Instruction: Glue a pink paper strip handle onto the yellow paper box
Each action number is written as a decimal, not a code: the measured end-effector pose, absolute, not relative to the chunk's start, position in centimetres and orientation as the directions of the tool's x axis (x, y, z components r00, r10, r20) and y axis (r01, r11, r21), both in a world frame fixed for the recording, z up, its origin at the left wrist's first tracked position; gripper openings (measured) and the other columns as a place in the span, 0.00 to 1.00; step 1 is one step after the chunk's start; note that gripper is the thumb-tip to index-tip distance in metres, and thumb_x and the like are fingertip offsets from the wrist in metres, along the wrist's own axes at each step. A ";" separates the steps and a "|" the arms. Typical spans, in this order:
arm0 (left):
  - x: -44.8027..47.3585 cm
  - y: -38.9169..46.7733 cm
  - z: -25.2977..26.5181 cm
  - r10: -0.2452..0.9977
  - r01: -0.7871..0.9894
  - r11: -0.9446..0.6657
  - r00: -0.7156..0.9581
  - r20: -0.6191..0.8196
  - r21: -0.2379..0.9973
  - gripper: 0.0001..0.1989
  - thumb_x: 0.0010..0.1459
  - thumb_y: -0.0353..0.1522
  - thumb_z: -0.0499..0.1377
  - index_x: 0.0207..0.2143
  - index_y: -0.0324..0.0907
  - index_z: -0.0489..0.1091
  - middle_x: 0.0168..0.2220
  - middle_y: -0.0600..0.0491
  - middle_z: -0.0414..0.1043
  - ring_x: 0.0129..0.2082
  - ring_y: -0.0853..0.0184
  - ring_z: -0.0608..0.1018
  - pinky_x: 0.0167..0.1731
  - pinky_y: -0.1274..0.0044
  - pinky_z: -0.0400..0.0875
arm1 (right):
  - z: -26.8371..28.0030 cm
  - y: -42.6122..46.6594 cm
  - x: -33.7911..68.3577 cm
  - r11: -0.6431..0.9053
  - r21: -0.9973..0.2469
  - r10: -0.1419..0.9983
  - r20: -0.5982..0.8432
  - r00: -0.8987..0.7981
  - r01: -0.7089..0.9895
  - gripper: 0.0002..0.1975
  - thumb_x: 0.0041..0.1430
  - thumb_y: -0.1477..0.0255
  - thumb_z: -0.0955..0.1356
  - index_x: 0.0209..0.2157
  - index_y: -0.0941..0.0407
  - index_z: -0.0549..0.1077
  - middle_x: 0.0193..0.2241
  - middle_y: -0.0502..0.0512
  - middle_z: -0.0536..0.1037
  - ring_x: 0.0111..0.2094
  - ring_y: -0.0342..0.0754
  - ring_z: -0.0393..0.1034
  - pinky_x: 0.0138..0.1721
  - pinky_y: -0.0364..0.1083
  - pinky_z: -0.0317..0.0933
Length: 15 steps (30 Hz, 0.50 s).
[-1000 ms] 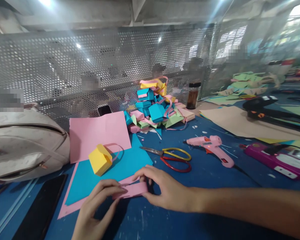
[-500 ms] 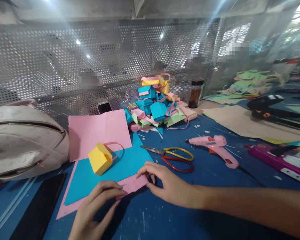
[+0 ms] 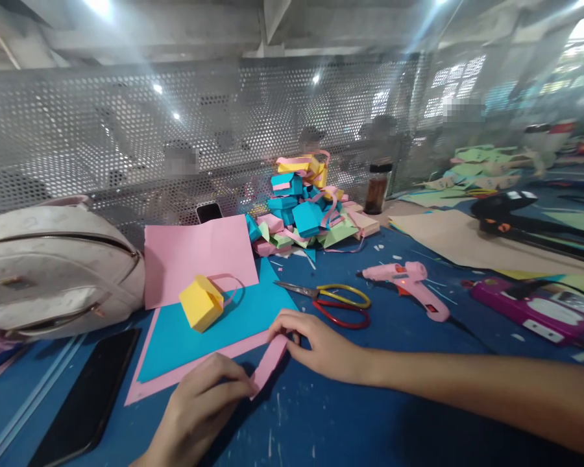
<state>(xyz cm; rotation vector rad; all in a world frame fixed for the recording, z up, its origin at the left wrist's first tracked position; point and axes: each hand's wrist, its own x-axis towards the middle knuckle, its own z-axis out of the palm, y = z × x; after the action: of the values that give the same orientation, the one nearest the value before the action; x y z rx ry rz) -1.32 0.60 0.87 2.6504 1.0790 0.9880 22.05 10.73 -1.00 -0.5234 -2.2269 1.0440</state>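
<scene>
1. One blue work table point(image 3: 370, 415) carries everything listed below; its near and side edges are cut off by the frame.
2. One perforated metal screen point(image 3: 102, 143) stands along the far edge. Shapes behind it are blurred and cannot be identified.
3. One pale backpack point(image 3: 53, 266) lies at the far left, zip closed, contents not visible; its left side is cut off.
4. Flat sheets, counted: one pink sheet point(image 3: 199, 256) propped behind, one teal sheet point(image 3: 214, 327), and one pink bottom sheet point(image 3: 185, 373) showing only as a border under the teal.
5. One heap of folded paper boxes point(image 3: 304, 211), teal, pink, yellow and green; count not determinable.
6. One black phone point(image 3: 85, 402) lies flat at lower left, partly cut off.
7. One pink glue gun point(image 3: 409, 285) and one pair of scissors point(image 3: 333, 301) lie apart on the table.
8. One yellow paper box point(image 3: 202, 303) sits on the teal sheet, closed, a pink loop attached.
9. One dark jar point(image 3: 376, 188) stands by the screen; contents unclear.
10. One pink strip point(image 3: 270, 363) lies raised at the near corner of the bottom sheet, between both hands.
11. Left hand point(image 3: 199, 408): fingers curled, pinching the strip's lower end.
12. Right hand point(image 3: 321, 347): fingertips closed on the strip's upper end.
</scene>
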 end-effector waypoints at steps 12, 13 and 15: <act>-1.0 -0.6 -0.2 0.563 0.645 -0.763 0.642 0.520 0.029 0.11 0.66 0.26 0.52 0.42 0.44 0.74 0.28 0.54 0.72 0.27 0.69 0.71 0.27 0.77 0.64 | -0.7 9.8 22.2 0.793 -0.600 0.407 0.392 -0.825 0.107 0.16 0.58 0.85 0.62 0.43 0.56 0.72 0.40 0.54 0.74 0.45 0.48 0.67 0.49 0.48 0.61; -1.1 -0.7 -0.3 0.561 0.651 -0.759 0.643 0.522 0.014 0.12 0.66 0.26 0.52 0.44 0.44 0.73 0.28 0.54 0.72 0.27 0.70 0.71 0.27 0.77 0.63 | -0.6 9.5 22.5 0.794 -0.597 0.407 0.386 -0.828 0.113 0.15 0.59 0.84 0.63 0.45 0.56 0.71 0.42 0.55 0.74 0.46 0.49 0.67 0.50 0.49 0.61; -1.2 -0.8 -0.5 0.554 0.657 -0.754 0.646 0.525 -0.012 0.13 0.66 0.26 0.51 0.46 0.45 0.73 0.29 0.54 0.72 0.27 0.70 0.71 0.26 0.78 0.64 | -0.2 8.8 23.5 0.794 -0.593 0.415 0.369 -0.832 0.133 0.16 0.60 0.81 0.64 0.50 0.56 0.69 0.47 0.57 0.73 0.50 0.50 0.66 0.53 0.51 0.59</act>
<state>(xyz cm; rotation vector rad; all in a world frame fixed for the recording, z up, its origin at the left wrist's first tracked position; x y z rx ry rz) -1.21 -0.78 -0.48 3.0306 1.1292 0.8522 23.47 8.82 -0.25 -0.4082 -2.4904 0.7733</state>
